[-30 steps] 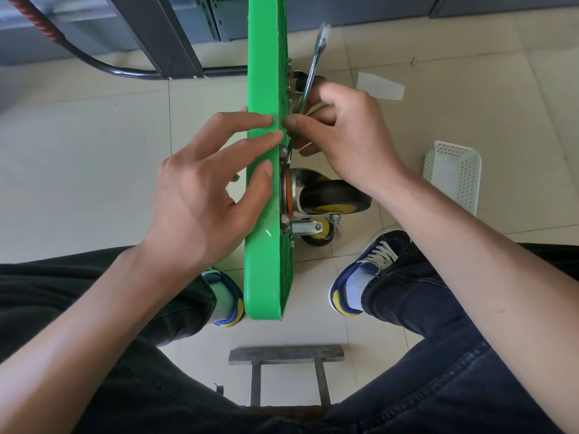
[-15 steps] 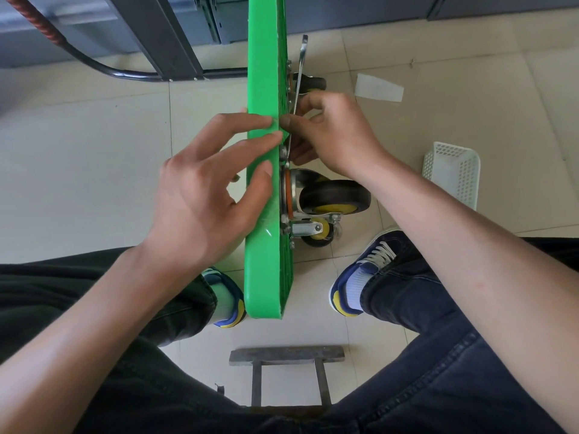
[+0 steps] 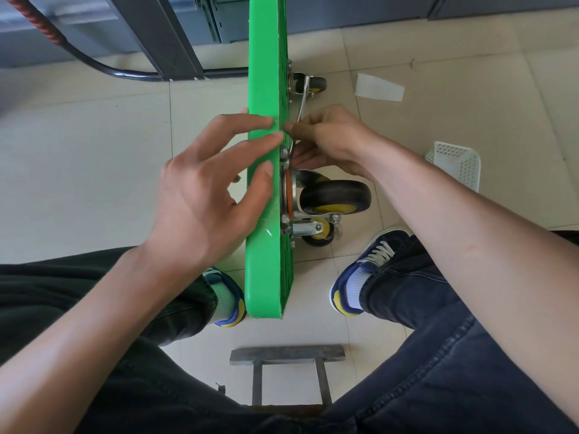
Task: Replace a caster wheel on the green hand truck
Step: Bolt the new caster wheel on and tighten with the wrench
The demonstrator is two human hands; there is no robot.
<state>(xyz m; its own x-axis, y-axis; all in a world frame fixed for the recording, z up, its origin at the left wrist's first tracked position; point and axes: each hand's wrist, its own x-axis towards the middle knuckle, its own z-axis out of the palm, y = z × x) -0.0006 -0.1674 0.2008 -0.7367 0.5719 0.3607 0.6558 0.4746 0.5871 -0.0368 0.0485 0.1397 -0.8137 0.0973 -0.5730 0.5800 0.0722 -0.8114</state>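
The green hand truck deck (image 3: 264, 73) stands on edge between my knees, its underside facing right. My left hand (image 3: 203, 195) lies against its top edge with fingers stretched over the rim. My right hand (image 3: 326, 139) grips a silver wrench (image 3: 303, 95) whose lower end sits at the bolts of the near caster wheel's (image 3: 335, 197) mounting plate. That caster has a black tyre and yellow hub. A smaller caster (image 3: 316, 234) shows just below it, and another caster (image 3: 308, 83) sits farther along the deck.
A white perforated basket (image 3: 454, 164) stands on the tiled floor at the right. A white paper scrap (image 3: 379, 87) lies beyond the far caster. A grey metal stool frame (image 3: 286, 355) is under me. The truck's black handle bar (image 3: 131, 72) and dark cabinets lie ahead.
My right hand has swung the wrench handle from tilted right to close against the deck's underside, and the hand has turned downward. My left hand has stayed on the deck's edge.
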